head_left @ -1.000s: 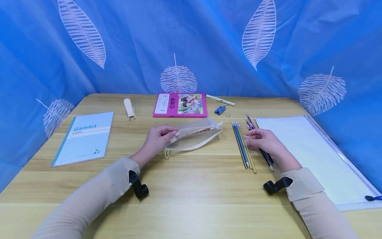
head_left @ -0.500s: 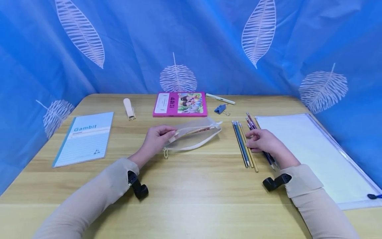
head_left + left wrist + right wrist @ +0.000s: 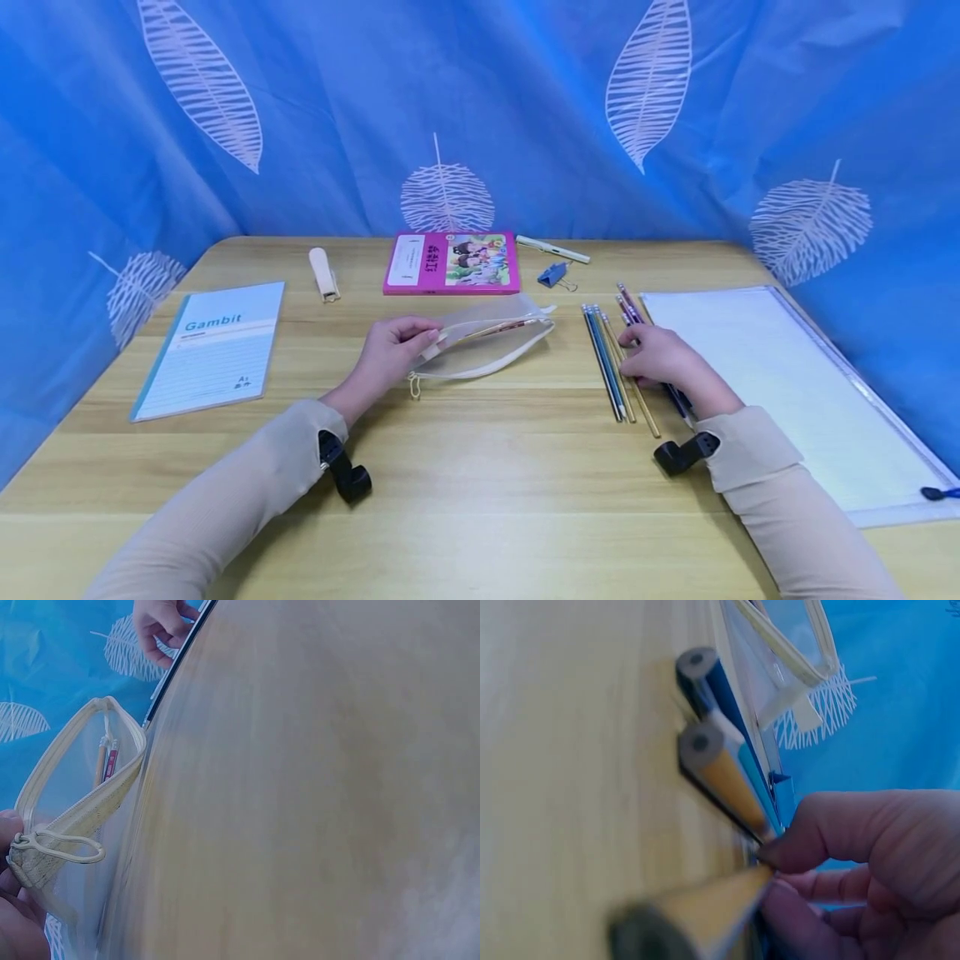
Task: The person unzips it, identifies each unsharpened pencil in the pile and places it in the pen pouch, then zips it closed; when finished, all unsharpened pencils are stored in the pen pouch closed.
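My left hand (image 3: 386, 354) pinches the zip end of a translucent pencil pouch (image 3: 483, 371), whose mouth gapes open. A couple of pencils (image 3: 112, 759) lie inside the pouch. In the right wrist view, my right hand (image 3: 877, 862) pinches a gold pencil (image 3: 716, 904) between thumb and fingers, its near end angled away from the others. Left of it, several blue, dark and gold pencils (image 3: 604, 367) lie side by side on the table. Purple and dark pencils (image 3: 628, 305) lie partly hidden beneath and behind the right hand.
A large white zip folder (image 3: 765, 392) covers the table's right side. At the back lie a pink book (image 3: 416, 283), a pale green pen (image 3: 555, 249) and a blue binder clip (image 3: 552, 275). A stapler (image 3: 323, 271) and a light blue notebook (image 3: 213, 350) lie on the left.
The gold pencil's near end has swung to the right, away from the row, as my right hand pinches it. My left hand and the pouch have barely moved.
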`<action>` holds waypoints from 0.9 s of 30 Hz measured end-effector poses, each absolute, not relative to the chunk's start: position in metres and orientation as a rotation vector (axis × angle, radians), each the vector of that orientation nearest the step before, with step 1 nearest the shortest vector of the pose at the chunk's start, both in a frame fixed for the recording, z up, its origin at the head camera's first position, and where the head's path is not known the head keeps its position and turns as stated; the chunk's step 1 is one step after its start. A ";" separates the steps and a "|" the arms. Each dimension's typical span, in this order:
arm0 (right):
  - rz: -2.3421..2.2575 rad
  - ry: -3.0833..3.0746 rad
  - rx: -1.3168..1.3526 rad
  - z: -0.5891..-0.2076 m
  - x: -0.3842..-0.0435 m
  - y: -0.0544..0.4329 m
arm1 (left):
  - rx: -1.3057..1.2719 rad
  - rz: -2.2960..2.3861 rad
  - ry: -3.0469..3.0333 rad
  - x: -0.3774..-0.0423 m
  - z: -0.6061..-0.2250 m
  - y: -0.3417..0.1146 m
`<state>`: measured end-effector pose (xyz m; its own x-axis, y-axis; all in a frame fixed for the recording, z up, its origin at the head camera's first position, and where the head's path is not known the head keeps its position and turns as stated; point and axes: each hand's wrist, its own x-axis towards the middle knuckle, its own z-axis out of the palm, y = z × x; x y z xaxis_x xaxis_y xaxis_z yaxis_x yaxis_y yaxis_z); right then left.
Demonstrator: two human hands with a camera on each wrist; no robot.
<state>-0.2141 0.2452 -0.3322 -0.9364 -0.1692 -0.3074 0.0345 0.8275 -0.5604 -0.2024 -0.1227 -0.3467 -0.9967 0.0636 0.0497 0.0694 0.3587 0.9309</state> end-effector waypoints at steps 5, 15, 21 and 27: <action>-0.678 2.724 -0.088 -0.329 -0.215 0.238 | -0.153 -1.765 -2.571 -0.202 -0.346 -0.123; -1.222 2.561 0.060 -0.329 -0.211 0.247 | -0.162 -1.746 -2.584 -0.201 -0.346 -0.123; -1.714 2.340 0.121 -0.326 -0.204 0.245 | -0.182 -1.756 -2.559 -0.200 -0.346 -0.124; -2.177 2.019 0.167 -0.326 -0.194 0.228 | -0.187 -1.729 -2.573 -0.201 -0.347 -0.123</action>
